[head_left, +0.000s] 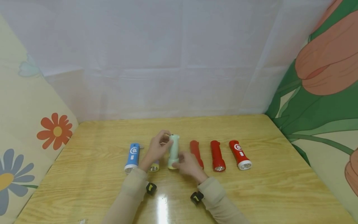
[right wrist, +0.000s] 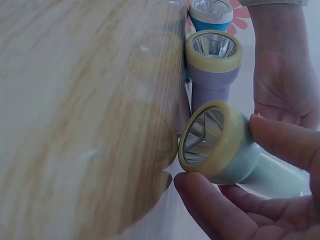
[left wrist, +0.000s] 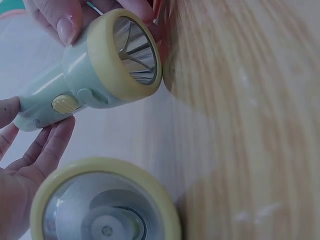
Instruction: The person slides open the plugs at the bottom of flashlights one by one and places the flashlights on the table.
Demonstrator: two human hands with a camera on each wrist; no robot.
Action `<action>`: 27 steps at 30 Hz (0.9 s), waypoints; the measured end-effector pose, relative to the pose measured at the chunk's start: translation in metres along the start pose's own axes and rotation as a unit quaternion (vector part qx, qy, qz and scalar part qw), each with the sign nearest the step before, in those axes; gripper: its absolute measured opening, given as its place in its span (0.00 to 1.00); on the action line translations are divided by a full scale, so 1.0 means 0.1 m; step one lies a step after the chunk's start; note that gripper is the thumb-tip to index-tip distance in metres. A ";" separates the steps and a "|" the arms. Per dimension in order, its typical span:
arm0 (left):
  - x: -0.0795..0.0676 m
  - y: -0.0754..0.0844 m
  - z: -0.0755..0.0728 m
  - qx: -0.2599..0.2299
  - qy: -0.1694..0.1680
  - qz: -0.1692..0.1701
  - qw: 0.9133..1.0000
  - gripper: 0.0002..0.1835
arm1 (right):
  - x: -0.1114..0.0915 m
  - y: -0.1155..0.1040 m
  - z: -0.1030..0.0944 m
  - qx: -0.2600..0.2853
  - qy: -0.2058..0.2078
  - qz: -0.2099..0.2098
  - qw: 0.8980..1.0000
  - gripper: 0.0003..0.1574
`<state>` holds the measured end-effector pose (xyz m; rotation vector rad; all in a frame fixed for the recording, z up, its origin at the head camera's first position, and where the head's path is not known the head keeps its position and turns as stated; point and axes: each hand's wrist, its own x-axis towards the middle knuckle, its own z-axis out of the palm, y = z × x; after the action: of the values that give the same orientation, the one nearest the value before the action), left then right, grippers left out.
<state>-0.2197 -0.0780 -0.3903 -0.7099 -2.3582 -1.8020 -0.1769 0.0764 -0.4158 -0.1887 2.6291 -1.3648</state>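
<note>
Between both hands a mint-green flashlight point(head_left: 173, 151) with a cream-yellow lens ring points its lens toward the front edge of the table. My left hand point(head_left: 157, 147) grips its tail end between thumb and fingers. At the lens end, my right hand point(head_left: 189, 163) pinches the head, thumb on one side and fingers on the other, as the right wrist view shows. A yellow slide switch point(left wrist: 65, 103) faces the left wrist camera. Right beside it lies a purple flashlight point(right wrist: 214, 82) with a yellow ring, mostly covered by my left hand in the head view.
Left of the purple flashlight is a blue one point(head_left: 133, 157) with a white ring. To the right lie a light red flashlight point(head_left: 195, 149), a darker red one point(head_left: 216, 154) and a red one with a white ring point(head_left: 238, 151). Everything rests on a wood-grain table point(head_left: 265, 193), with cloth walls around.
</note>
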 end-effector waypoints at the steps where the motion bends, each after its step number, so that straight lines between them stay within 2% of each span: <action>1: 0.00 0.00 0.00 0.000 -0.001 -0.001 1.000 0.10 | 0.00 0.00 0.00 -0.002 -0.001 -0.004 1.000 0.26; 10: -0.03 0.01 -0.01 -0.017 -0.004 0.001 1.000 0.13 | 0.02 0.00 0.01 0.005 -0.010 -0.004 1.000 0.25; 14: -0.04 0.00 -0.02 -0.023 0.000 -0.019 1.000 0.16 | 0.03 0.01 0.03 0.001 -0.005 -0.007 1.000 0.26; 17: -0.03 -0.09 -0.02 -0.019 0.006 -0.025 0.999 0.16 | 0.03 0.01 0.04 -0.008 0.004 -0.013 1.000 0.25; 21: -0.05 0.00 -0.03 0.007 0.017 -0.036 0.999 0.14 | 0.03 0.00 0.04 -0.013 0.006 -0.011 1.000 0.26; 23: -0.06 0.13 -0.04 0.021 0.020 -0.058 0.998 0.13 | 0.03 -0.01 0.04 -0.014 0.003 -0.009 1.000 0.27; 27: -0.06 0.14 -0.03 0.033 0.034 -0.067 0.997 0.11 | 0.03 -0.01 0.05 -0.016 0.003 -0.014 1.000 0.27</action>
<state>-0.2091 -0.0800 -0.3793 -0.4853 -2.4607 -1.7584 -0.1785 0.0717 -0.4177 -0.2283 2.6631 -1.3357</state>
